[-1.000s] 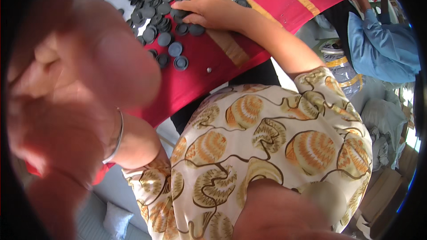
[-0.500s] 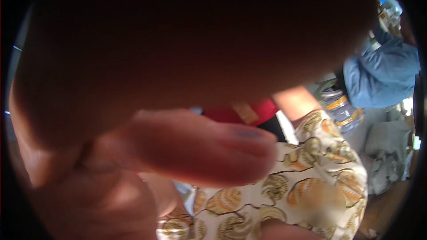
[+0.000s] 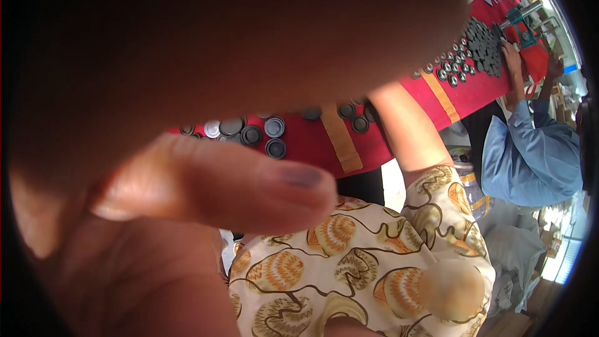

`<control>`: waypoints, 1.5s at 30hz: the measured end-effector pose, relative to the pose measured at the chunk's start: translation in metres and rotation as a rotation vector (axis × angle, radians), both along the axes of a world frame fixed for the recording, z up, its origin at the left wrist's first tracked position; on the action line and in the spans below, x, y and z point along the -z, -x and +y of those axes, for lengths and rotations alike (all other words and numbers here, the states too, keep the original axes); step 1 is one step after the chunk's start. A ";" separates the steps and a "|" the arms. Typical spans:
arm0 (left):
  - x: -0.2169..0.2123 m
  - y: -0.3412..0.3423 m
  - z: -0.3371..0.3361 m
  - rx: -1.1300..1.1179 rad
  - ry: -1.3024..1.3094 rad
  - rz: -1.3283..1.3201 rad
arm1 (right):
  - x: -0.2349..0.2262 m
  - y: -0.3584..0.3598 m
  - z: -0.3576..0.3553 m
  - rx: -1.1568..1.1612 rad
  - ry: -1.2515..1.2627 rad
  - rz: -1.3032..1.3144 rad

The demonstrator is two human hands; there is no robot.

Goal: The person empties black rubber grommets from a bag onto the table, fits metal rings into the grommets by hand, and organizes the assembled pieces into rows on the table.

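Observation:
My left hand (image 3: 156, 200) is very close in the head view and blurred. Its thumb points right; a dark, large finger covers the whole upper left, well apart from the thumb. Nothing shows between them. My right forearm (image 3: 413, 131) reaches up over a red-covered table (image 3: 380, 153), out of a cream sleeve with a shell-like print. That big finger hides my right hand, so its fingers cannot be seen. Small round ringed discs (image 3: 274, 128), dark and silvery grey, lie on the red cover beyond my left thumb. More dark discs (image 3: 359, 123) lie beside my right forearm.
Two tan tape strips (image 3: 341, 140) cross the cover. Farther right are ringed pieces (image 3: 454, 67) and a heap of flat grey pieces (image 3: 485, 47). A co-worker in blue sleeves (image 3: 524, 150) has a hand (image 3: 513, 65) near a green machine (image 3: 525, 36). Pale sacks (image 3: 515, 243) lie lower right.
The view has shifted, bringing the table, its discs and the co-worker's hands into sight. My left thumb now appears farther left and the large finger covers less on the right.

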State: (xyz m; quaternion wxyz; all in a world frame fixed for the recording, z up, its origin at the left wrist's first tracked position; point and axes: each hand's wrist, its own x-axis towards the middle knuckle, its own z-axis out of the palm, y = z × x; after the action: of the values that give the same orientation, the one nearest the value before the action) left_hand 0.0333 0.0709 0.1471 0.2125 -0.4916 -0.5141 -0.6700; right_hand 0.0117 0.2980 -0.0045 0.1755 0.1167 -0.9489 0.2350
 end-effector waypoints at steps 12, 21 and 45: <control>0.083 -0.036 0.029 0.100 0.414 -0.592 | 0.010 -0.155 0.043 0.393 0.260 0.020; 0.145 -0.042 0.072 -0.085 0.969 0.265 | 0.010 -0.162 0.042 0.433 0.065 0.134; 0.145 0.042 0.122 -0.329 1.081 0.191 | 0.018 -0.123 0.089 0.421 0.370 0.156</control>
State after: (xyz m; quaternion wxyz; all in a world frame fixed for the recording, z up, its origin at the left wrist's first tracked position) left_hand -0.0091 0.1932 0.0025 0.0779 -0.5022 -0.8320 -0.2225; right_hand 0.1350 0.3866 -0.0225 0.3110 -0.0991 -0.8770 0.3526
